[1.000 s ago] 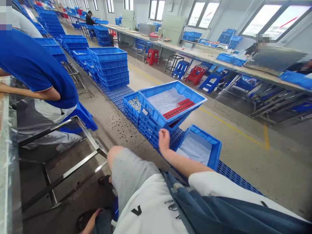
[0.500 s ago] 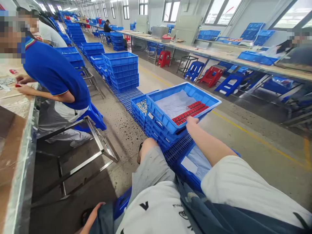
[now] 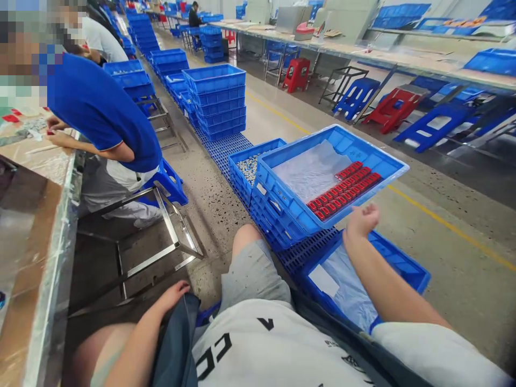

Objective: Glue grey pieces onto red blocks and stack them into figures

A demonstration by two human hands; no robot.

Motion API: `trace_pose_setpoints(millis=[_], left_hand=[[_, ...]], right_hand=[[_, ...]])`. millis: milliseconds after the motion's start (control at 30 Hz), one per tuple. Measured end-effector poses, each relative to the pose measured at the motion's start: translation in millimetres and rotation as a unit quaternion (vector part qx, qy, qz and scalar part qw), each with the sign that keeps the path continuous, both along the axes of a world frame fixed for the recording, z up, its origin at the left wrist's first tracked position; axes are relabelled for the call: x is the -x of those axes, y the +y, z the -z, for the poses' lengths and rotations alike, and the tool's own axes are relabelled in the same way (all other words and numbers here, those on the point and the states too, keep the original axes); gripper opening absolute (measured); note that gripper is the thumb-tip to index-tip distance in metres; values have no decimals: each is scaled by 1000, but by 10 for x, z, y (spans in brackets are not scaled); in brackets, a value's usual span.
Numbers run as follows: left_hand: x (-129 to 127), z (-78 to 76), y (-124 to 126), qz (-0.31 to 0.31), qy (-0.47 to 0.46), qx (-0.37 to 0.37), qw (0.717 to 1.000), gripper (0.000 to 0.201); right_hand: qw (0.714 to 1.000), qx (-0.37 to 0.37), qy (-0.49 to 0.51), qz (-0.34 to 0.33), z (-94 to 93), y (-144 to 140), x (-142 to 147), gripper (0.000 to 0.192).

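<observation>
The right hand point(image 3: 362, 220) has drawn back from the ribbed blue plastic crate point(image 3: 290, 207) — fingers curled, holding nothing.

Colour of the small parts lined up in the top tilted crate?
Red, in rows inside the blue plastic crate; small red parts, head view.

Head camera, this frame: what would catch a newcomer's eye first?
Most striking is the tilted blue crate at centre, on a stack of crates, with rows of red parts beside a clear plastic sheet. The right hand hovers, loosely closed, just below its near rim, while the left hand rests at a dark apron low in the picture. At left, a person in a blue shirt sits at a workbench.
</observation>
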State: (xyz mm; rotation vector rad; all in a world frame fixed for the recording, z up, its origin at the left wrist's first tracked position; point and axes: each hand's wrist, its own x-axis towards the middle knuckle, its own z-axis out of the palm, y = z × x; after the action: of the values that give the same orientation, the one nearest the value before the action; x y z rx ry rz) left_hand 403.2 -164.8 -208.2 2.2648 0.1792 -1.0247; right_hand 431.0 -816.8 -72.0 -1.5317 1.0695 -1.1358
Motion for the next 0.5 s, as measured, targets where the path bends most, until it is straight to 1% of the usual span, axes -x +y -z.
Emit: trace_pose_setpoints(millis=[33,67,100,133,167,200,233,267,300,333,367,400,433,467,500], left_hand=[[-74,-52,-14,-10,-20,10,1000,42],[-145,-110,-36,-18,-34,19,999,46],[-217,-172,-70,-23,-45,30,998,49],[-296,-237,-118,-23,-53,44,997,50],[-391,-300,-179,-18,-58,59,996,50],[-508,-358,-253,-10,-60,76,995,49],[-651,-408,-338,1,-60,95,994,46],[-824,-446,-433,11,-57,114,992,45],[-1026,-472,-538,18,-52,130,990,45],[-1255,-483,-652,20,-47,143,988,46],[-1506,-479,-776,16,-42,152,987,48],[-1771,-460,-910,10,-41,160,986,48],[-2043,-425,-1054,1,-39,167,985,47],[-2314,-376,-1207,-10,-33,174,984,46],[-2577,-311,-1368,-23,-25,181,983,44]], right_hand=[[999,38,-21,10,-28,169,82,37],[997,69,-41,-2,-35,387,158,36],[994,89,-53,-36,-20,656,224,26],[987,107,-62,-106,17,972,270,12],[958,130,-67,-245,73,1327,291,10],[905,143,-54,-397,142,1710,278,14],[830,148,-31,-537,220,2105,228,17],[734,144,-3,-664,302,2496,142,21],[635,137,26,-760,386,2867,22,26],[527,148,53,-835,473,3202,-123,28],[415,174,80,-889,562,3490,-284,30],[342,197,117,-911,651,3724,-452,34],[293,206,170,-918,740,3899,-619,36],[269,203,187,-923,826,4018,-779,34],[262,202,204,-922,907,4086,-930,33]])
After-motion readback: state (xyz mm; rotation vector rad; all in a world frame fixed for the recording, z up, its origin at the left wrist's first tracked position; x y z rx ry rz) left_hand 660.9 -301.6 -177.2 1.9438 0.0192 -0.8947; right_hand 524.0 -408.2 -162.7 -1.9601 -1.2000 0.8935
